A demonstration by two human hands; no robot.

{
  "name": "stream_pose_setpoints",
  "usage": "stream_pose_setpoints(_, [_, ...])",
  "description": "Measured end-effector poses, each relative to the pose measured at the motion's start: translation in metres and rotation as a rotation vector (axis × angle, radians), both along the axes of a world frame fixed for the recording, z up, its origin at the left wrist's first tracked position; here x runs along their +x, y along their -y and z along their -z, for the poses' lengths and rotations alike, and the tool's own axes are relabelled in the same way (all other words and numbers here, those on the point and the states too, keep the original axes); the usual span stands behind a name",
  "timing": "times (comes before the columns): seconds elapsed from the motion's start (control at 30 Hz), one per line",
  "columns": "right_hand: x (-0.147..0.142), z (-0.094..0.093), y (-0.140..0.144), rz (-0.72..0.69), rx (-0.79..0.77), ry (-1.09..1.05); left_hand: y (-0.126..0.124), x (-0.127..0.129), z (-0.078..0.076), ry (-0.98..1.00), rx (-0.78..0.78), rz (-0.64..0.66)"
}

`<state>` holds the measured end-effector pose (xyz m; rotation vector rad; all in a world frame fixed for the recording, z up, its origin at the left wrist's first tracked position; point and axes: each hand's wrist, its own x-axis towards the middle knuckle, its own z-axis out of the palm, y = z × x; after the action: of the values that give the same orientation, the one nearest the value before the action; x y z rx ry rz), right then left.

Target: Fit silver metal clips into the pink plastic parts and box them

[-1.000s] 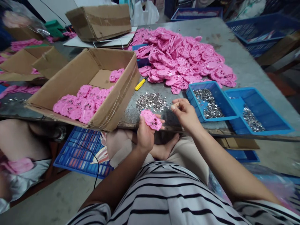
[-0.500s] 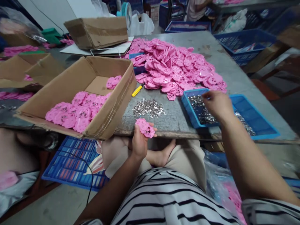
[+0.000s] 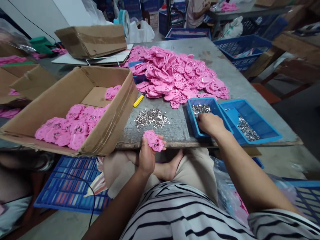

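Observation:
A flat pink plastic piece (image 3: pixel 153 140) with a scalloped edge and dark openings is held in my left hand (image 3: pixel 147 158), thumb on one side and fingers behind, just off the table's front edge. My right hand (image 3: pixel 211 123) reaches down into the nearer blue tray (image 3: pixel 196 132), which contains small shiny metal parts (image 3: pixel 201 108). Its fingers are bent together, and their tips are hidden, so what they pinch does not show. A loose heap of similar metal bits (image 3: pixel 151 118) lies on the table between my hands.
A big pile of pink pieces (image 3: pixel 175 75) covers the table's middle. At left stands an open cardboard box (image 3: pixel 110 128) with more pink pieces inside. A yellow-handled tool (image 3: pixel 139 100) lies beside it. Another blue tray (image 3: pixel 268 128) sits at right. A person (image 3: pixel 196 13) is in the background.
My right hand has moved left and down, deeper into the nearer blue tray. My left hand still holds the pink piece. The whole view has shifted slightly.

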<state>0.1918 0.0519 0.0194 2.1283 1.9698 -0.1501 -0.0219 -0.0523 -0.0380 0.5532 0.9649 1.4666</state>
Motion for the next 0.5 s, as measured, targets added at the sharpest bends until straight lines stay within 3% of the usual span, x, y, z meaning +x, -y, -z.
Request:
stream_pose_setpoints(0.27, [0.026, -0.006, -0.002, 0.096, 0.102, -0.183, 0.001, 0.003, -0.006, -0.005, -0.005, 0.013])
stream_pose_setpoints(0.37, [0.040, -0.017, 0.001, 0.145, 0.156, -0.364, 0.002, 0.005, -0.005, 0.008, -0.002, 0.021])
stream_pose_setpoints(0.5, [0.067, -0.035, 0.006, 0.322, 0.234, -0.589, 0.004, 0.002, -0.003, 0.021, -0.019, 0.026])
